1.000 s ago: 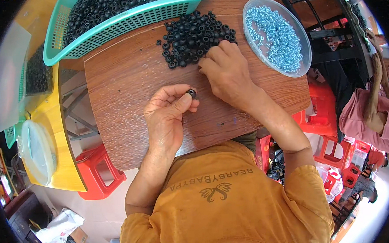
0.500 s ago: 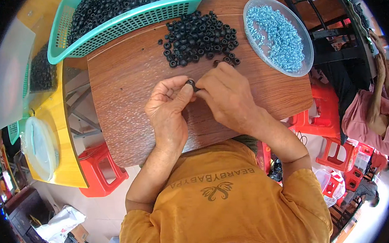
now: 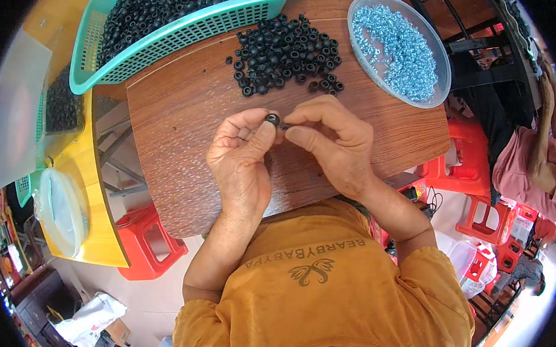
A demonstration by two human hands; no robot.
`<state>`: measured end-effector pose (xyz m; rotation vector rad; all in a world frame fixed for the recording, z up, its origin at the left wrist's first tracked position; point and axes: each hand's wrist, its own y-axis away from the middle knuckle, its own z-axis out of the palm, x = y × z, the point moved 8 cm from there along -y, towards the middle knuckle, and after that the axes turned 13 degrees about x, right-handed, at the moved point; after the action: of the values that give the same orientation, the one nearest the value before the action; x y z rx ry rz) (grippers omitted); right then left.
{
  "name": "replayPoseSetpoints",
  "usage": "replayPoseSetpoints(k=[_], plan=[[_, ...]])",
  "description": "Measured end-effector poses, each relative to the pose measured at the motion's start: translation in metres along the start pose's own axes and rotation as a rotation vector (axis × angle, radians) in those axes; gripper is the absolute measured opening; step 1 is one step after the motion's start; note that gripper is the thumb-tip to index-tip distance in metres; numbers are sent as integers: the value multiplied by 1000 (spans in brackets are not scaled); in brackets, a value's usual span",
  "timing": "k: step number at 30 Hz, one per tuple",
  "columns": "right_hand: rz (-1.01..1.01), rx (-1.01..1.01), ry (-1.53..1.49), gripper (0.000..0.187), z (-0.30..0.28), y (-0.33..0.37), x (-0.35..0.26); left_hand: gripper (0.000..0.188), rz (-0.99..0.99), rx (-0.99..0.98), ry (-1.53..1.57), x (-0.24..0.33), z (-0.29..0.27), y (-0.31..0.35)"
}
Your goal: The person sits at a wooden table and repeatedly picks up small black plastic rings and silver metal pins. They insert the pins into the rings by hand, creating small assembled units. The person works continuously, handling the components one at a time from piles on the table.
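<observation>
Over the middle of the table, my left hand pinches a black ring-shaped piece between thumb and fingers, its hole turned upward. Right beside it, the thumb and forefinger of my right hand close on a small dark piece; its kind is too small to tell. Just beyond my hands lies a loose pile of black ring-shaped pieces, a few of them scattered at its near edge. To the right, a round clear plastic tray holds many small shiny light-blue pieces.
A green plastic basket full of black ring pieces stands at the far left. The wooden table has a yellow table on its left. Red stools stand on both sides. Another person's arm shows at the far right.
My right hand has turned and drawn back slightly toward me, so its thumb and forefinger now show and the pieces at the pile's near edge are uncovered. My left hand keeps its ring.
</observation>
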<state>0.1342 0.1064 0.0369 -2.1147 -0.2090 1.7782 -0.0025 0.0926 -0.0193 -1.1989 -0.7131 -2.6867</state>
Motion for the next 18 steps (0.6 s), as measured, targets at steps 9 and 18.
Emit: replayPoseSetpoints(k=[9, 18], plan=[[249, -76, -75, 16, -1, 0, 13, 20, 96, -70, -78, 6, 3, 7], [105, -114, 37, 12, -3, -5, 1, 19, 215, -94, -231, 13, 6, 13]])
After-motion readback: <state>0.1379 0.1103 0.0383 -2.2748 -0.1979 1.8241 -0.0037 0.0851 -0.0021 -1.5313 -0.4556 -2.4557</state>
